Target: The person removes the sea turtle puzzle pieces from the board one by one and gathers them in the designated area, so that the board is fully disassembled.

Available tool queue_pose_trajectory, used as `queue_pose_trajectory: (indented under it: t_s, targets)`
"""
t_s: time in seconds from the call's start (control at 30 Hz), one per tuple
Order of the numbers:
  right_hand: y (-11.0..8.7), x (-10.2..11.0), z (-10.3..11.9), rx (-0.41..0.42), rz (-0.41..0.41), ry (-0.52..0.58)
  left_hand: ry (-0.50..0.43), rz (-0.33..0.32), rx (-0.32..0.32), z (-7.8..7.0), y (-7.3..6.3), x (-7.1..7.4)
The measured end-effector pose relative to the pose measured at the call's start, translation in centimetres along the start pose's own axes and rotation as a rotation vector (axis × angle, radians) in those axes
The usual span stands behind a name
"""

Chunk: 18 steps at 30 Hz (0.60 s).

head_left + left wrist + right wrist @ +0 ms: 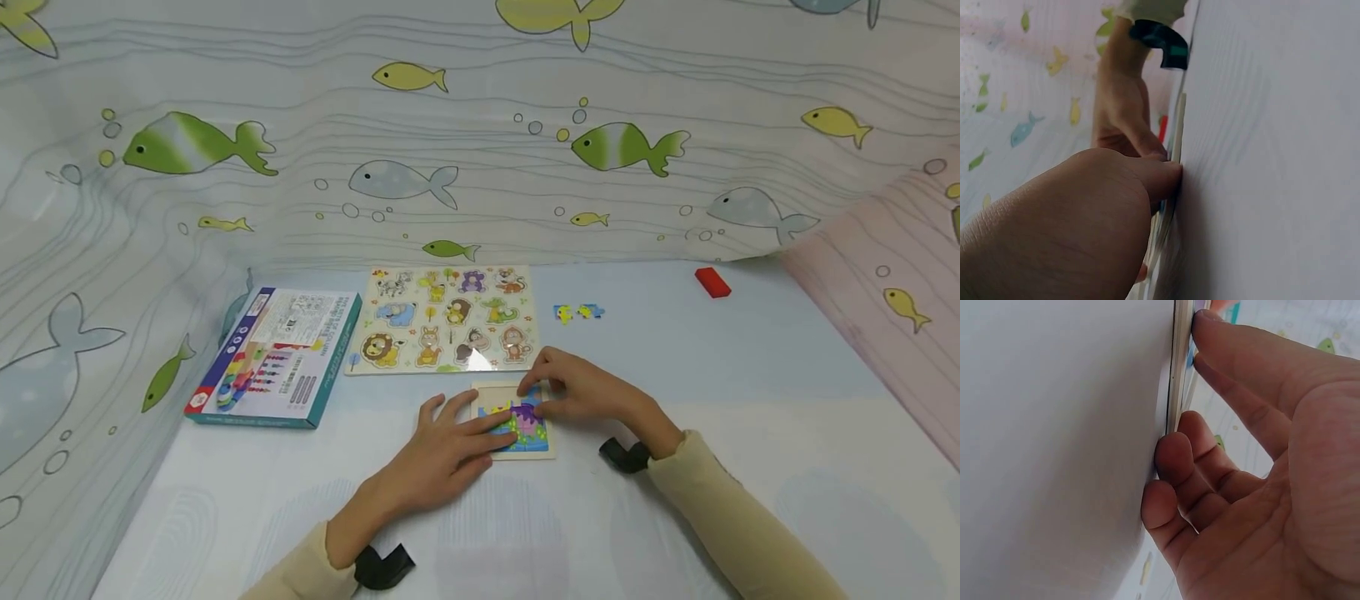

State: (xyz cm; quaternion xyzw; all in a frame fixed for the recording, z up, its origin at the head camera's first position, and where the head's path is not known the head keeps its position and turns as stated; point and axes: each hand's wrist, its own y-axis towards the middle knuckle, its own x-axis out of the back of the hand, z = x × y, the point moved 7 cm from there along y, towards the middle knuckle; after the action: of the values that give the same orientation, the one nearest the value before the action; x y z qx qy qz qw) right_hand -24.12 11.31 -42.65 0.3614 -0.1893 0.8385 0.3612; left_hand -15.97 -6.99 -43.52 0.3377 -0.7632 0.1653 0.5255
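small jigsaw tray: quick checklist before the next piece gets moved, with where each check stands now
1. Left hand steadying the jigsaw tray: ok, its fingers lie across the tray's left side.
2. Right hand at the working spot: ok, fingertips at the tray's upper right.
3. Blue piece under that hand fully seated: cannot tell, the fingers partly cover it.
4. Tray filled: not ok, bare wood shows along the top.
5. Loose jigsaw pieces on hand: ok, lying on the table right of the animal puzzle board.
6. Red block out of the way: ok, off at the far right.
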Motion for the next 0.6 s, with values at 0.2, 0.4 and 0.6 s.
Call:
queue_pose_trajectory:
  t_s: [0.2, 0.4, 0.6]
  targets:
    - [0.08, 0.22, -0.11, 0.008, 0.005, 0.002, 0.010, 0.001, -0.007, 0.10, 0.15, -0.06]
    - [0.20, 0.31, -0.25, -0.015, 0.010, 0.031, 0.010, 0.006, -0.004, 0.14, 0.23, 0.03]
    - [0.16, 0.14, -0.21, -0.010, 0.019, 0.027, 0.014, 0.010, -0.003, 0.30, 0.24, -0.01]
